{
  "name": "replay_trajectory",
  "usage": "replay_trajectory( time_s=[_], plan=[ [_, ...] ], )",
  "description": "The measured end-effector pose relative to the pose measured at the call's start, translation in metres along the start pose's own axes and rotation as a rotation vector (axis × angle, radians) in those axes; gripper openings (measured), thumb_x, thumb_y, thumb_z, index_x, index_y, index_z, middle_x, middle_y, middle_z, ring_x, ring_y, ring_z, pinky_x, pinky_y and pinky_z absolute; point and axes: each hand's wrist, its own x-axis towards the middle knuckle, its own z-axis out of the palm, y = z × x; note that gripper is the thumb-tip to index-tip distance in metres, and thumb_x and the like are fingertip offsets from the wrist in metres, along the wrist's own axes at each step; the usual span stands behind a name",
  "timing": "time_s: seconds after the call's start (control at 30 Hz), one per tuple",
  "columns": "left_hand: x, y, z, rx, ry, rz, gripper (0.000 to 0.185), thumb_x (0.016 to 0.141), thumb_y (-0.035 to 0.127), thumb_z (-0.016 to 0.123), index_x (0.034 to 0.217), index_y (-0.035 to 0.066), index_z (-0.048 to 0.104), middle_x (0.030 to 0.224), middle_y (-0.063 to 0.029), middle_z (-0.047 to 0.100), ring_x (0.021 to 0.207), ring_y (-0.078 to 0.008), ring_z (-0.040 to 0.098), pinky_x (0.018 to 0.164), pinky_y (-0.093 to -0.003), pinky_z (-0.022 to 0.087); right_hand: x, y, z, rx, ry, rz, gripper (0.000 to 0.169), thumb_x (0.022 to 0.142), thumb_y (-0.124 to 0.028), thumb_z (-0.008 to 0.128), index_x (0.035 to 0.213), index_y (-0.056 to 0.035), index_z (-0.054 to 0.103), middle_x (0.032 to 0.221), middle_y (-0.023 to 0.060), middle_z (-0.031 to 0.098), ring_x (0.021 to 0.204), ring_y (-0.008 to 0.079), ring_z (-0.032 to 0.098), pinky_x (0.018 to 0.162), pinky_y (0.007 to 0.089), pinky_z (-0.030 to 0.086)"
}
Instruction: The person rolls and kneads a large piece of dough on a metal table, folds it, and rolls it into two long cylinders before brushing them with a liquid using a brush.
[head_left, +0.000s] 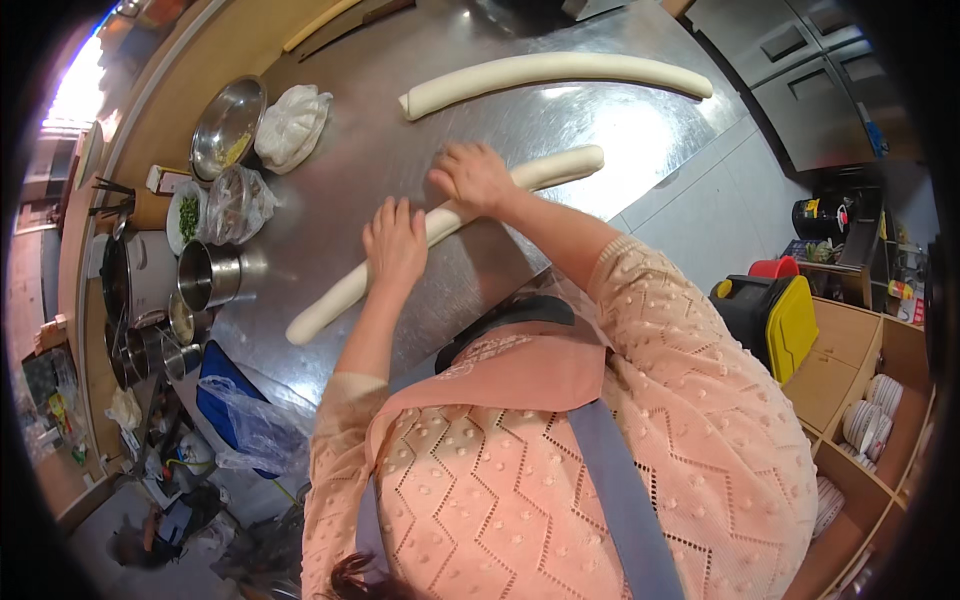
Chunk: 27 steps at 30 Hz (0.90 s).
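A long pale dough roll (330, 306) lies slantwise on the stainless steel table (352, 157) in front of me. Flat across its left half rests my left hand (397, 244), fingers pointing away from me. My right hand (476, 180) presses down farther along, its fingers bent a little and reaching past the far side of the roll. Part of the dough is hidden under both palms, and neither hand is wrapped around it. A second, longer dough roll (555, 73) lies beyond, near the back of the table, apart from my hands.
Along the left edge stand a steel bowl (217, 127), a knotted white plastic bag (291, 129), a dish of chopped greens (187, 214) and a steel pot (210, 276). A knife (352, 28) lies at the back. A yellow-lidded bin (791, 330) stands at right.
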Motion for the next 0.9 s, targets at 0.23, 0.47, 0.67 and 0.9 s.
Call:
replay_trajectory(
  time_s=[0.23,0.47,0.67,0.9],
  plan=[
    [0.035,0.057,0.03,0.018,-0.047,0.301,0.05,0.101,0.036,0.049,0.143,0.01,0.051,0.151,-0.0124,0.048,0.138,-0.0303,0.045,0.112,-0.0543,0.031,-0.042,0.046,-0.063,-0.319,-0.006,0.036,0.038,0.098,-0.038,0.05,0.118,-0.0074,0.06,0.125,0.0131,0.056,0.125,0.0325,0.049,0.107,0.0492,0.035],
    [-0.06,0.075,0.03,0.122,0.038,0.471,0.068,0.09,0.032,0.064,0.15,0.009,0.042,0.154,-0.0149,0.044,0.142,-0.0316,0.04,0.112,-0.06,0.026,-0.149,0.049,-0.085,-0.26,-0.089,-0.085,0.067,0.096,-0.049,0.051,0.144,-0.0024,0.046,0.149,0.0192,0.045,0.14,0.0351,0.039,0.118,0.0494,0.026],
    [0.021,0.066,0.036,0.138,0.071,0.213,0.056,0.097,0.035,0.055,0.146,0.01,0.048,0.15,-0.0135,0.047,0.138,-0.0307,0.044,0.112,-0.0546,0.031,-0.056,0.075,-0.07,-0.296,-0.018,0.008,0.065,0.097,-0.053,0.05,0.144,-0.0074,0.048,0.15,0.0173,0.045,0.14,0.0337,0.04,0.117,0.0547,0.026],
    [0.017,0.065,0.034,0.191,0.087,0.257,0.055,0.098,0.036,0.055,0.147,0.013,0.048,0.151,-0.0111,0.046,0.141,-0.0293,0.041,0.112,-0.059,0.029,-0.059,0.085,-0.064,-0.264,0.001,0.01,0.064,0.097,-0.048,0.05,0.146,-0.0059,0.046,0.155,0.018,0.04,0.145,0.0333,0.034,0.12,0.0498,0.023]
  ],
)
